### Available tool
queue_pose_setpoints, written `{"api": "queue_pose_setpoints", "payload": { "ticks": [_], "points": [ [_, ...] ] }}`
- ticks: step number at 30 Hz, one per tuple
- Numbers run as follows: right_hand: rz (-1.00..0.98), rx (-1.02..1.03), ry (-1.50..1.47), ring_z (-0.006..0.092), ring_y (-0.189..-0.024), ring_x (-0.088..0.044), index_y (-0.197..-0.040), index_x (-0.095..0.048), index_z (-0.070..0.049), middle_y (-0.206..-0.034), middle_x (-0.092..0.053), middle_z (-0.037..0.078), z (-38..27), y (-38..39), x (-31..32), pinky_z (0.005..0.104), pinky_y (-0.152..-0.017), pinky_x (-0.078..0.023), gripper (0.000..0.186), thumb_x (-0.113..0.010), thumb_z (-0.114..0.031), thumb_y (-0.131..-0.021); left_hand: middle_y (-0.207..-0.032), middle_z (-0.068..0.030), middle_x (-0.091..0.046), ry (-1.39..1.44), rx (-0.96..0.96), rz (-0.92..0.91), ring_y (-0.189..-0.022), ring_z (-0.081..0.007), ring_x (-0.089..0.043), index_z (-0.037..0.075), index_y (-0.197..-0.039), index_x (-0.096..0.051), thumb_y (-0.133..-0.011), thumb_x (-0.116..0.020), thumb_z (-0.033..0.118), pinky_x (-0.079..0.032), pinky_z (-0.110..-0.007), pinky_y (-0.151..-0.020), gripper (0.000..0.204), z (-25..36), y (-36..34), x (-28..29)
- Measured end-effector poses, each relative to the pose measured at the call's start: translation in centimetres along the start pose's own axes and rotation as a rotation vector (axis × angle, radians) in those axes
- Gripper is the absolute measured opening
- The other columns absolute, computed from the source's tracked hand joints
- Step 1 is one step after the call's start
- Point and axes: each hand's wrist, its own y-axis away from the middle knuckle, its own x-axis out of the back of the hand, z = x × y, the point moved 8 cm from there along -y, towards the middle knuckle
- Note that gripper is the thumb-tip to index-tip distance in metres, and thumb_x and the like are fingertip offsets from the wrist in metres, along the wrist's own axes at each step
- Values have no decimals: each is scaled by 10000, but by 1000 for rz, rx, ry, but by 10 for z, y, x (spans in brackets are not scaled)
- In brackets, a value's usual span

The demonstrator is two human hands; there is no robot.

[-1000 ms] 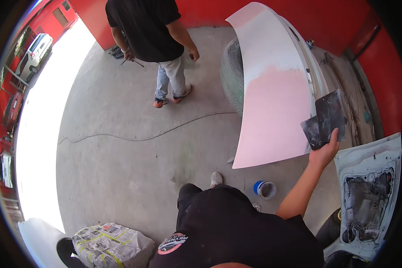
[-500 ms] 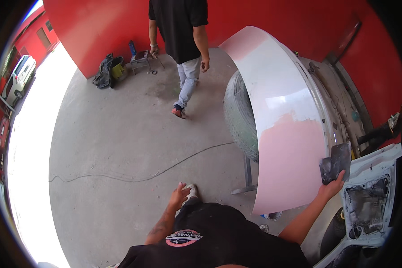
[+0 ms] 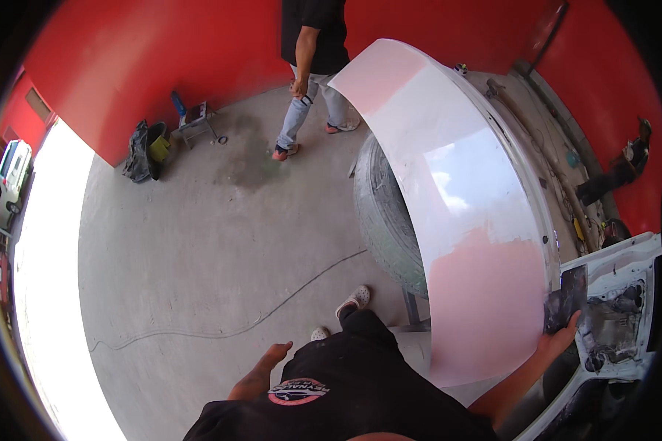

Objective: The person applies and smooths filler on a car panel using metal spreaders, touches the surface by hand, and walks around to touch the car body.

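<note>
A curved car panel (image 3: 485, 316), white with pink filler-coloured patches, stands before me on the right. By its near right edge, my right hand (image 3: 561, 338) is closed on dark, smeared flat plates that look like putty spreaders (image 3: 565, 298). Whether they touch the panel I cannot tell. My left hand (image 3: 276, 353) hangs low beside my body, holding nothing, with fingers stretched out and partly bunched in view. Under the panel's left side is a dusty tyre (image 3: 388, 213).
A co-worker (image 3: 315, 66) in a black shirt walks beyond the panel. A white car door (image 3: 643, 257) lies at my right. A dark cable (image 3: 232, 334) crosses the floor. Near the red wall are a small stool (image 3: 196, 117) and a bucket (image 3: 157, 140).
My view has shifted, and both my shoes now show. My left hand has dropped lower. The right hand still holds the spreaders by the panel's edge. The co-worker has stepped toward the panel's far end.
</note>
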Motion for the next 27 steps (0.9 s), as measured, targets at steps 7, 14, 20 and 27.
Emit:
{"api": "queue_pose_setpoints", "payload": {
  "ticks": [7,14,20,27],
  "points": [
    [291,78,210,311,-1076,-568,-1269,-493,49,-1263,-526,173,-18,26,-5,433,-907,-488,582,-651,-357,-882,-1358,-281,-454,109,-578,419,-1297,-402,-409,-2,-1365,-430,-934,-488,464,-342,-417,-1065,637,230,20,51],
    [249,93,142,304,-1074,-569,-1276,-487,53,-1247,-545,169,-7,9,-25,429,-918,-479,585,-625,-368,-894,-1522,-268,-156,1,-1465,437,-1418,-404,-157,-38,-1448,-230,-959,-504,334,-211,-427,-1142,674,589,180,46],
    [240,115,76,304,-1096,-553,-1296,-480,37,-1268,-531,165,6,13,-99,437,-934,-461,604,-631,-380,-886,-1555,-226,-47,-137,-1592,484,-1442,-392,-17,2,-1489,-107,-960,-411,489,-64,-517,-1153,781,735,222,9],
    [209,229,159,287,-1083,-561,-1298,-479,45,-1238,-559,157,25,16,-170,413,-925,-458,569,-608,-356,-915,-1561,-196,-83,7,-1400,660,-1445,-374,-42,30,-1498,-117,-936,-371,578,-54,-546,-1139,825,839,166,113]
  ]
}}
